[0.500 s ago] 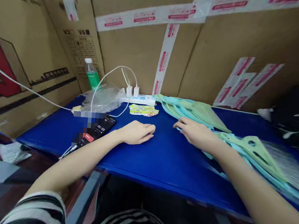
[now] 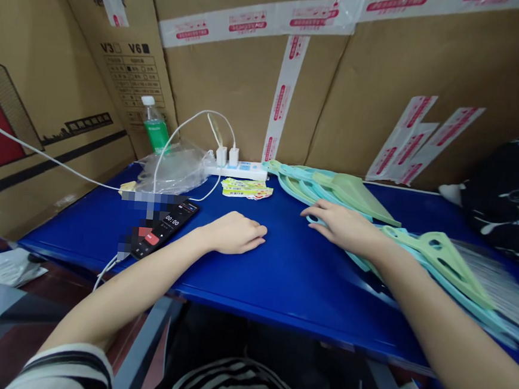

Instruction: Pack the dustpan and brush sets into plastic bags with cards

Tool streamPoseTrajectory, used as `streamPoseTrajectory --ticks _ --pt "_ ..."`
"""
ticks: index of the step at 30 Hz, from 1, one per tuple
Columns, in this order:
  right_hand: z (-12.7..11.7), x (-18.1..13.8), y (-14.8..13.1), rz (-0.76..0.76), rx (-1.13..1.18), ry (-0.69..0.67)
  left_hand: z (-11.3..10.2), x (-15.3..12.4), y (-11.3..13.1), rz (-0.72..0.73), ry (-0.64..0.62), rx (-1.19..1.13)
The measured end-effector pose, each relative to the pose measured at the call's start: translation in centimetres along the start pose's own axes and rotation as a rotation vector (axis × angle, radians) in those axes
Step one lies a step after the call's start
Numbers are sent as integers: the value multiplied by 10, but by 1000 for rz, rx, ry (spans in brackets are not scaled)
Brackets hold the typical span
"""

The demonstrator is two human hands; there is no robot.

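Observation:
My left hand (image 2: 237, 233) rests on the blue tabletop (image 2: 275, 279), its fingers loosely curled together with nothing visible in them. To the right, my right hand (image 2: 340, 225) reaches over flat plastic pieces with its fingers apart. Its fingertips are by the rounded end of a teal piece (image 2: 315, 219); whether they touch it I cannot tell. Behind this hand lies a pile of light green and teal pieces (image 2: 353, 193) with narrow holed ends. Another pile, topped by a light green piece (image 2: 456, 264) with cut-outs, lies beside my right forearm, which partly hides it.
A phone (image 2: 167, 226) with a cable lies left of my left hand. Behind are yellow printed strips (image 2: 246, 188), a power strip (image 2: 243, 170) with two chargers, a clear plastic bag (image 2: 176, 170) and a bottle (image 2: 156, 127). Cardboard (image 2: 236, 85) walls the back; a dark patterned bag (image 2: 506, 190) sits right.
The view has shifted slightly. My right hand's fingers are spread a little wider at the teal end. My left hand stays in the same spot on the table.

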State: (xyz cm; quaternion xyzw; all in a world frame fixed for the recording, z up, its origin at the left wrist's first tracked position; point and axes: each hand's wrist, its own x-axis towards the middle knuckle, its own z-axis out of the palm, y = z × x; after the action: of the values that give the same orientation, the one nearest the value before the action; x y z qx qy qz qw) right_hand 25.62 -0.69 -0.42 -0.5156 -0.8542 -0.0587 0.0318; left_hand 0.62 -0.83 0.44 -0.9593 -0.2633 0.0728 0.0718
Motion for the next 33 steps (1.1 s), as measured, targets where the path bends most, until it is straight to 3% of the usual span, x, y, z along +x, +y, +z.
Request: streamPoseTrajectory --ticks 10,17,33 --pt "-6 -1 9 147 86 -34 -2 -2 -1 -20 -15 7" --pt "3 3 8 136 122 53 -2 -2 -1 -19 -9 14" --pt "-9 -2 10 67 158 22 0 -2 1 -36 15 25"
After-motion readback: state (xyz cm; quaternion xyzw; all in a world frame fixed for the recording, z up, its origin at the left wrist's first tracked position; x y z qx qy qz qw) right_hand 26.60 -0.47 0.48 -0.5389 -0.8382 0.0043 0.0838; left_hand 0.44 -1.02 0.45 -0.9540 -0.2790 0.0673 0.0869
